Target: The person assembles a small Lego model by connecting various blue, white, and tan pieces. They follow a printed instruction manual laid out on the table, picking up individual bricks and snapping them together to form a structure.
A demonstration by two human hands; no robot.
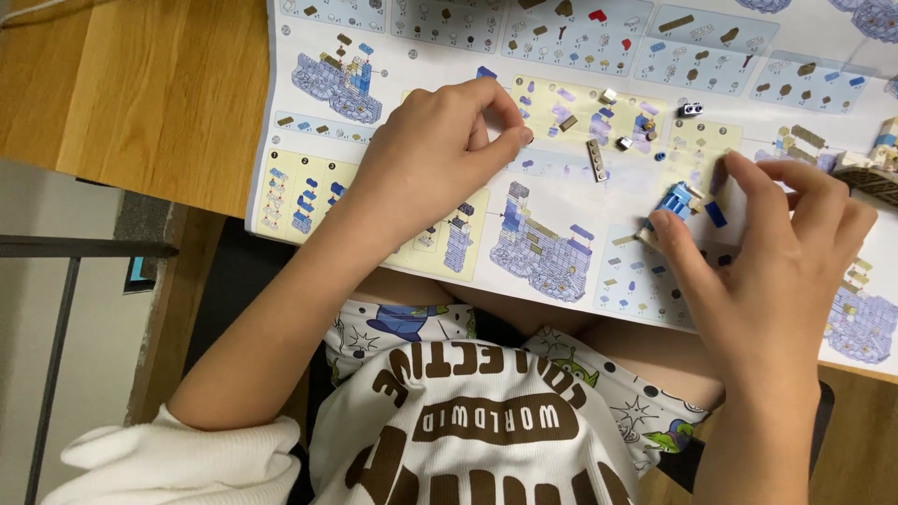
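My right hand (pixel 776 252) pinches a small blue and tan brick assembly (pixel 677 201) between thumb and fingers, resting it on the large building instruction sheet (pixel 561 168). My left hand (pixel 440 154) rests on the sheet with thumb and forefinger pinched together near a small piece that I cannot make out. A grey long plate (pixel 597 160) lies between the two hands. Small loose bricks (pixel 625 142) and a black piece (pixel 690 109) lie just beyond it.
The sheet lies over a wooden table (pixel 140 93) and hangs off its near edge. A partly built tan and white model (pixel 875 164) stands at the right edge. My lap and printed shirt are below. A dark metal rail (pixel 65 281) is at left.
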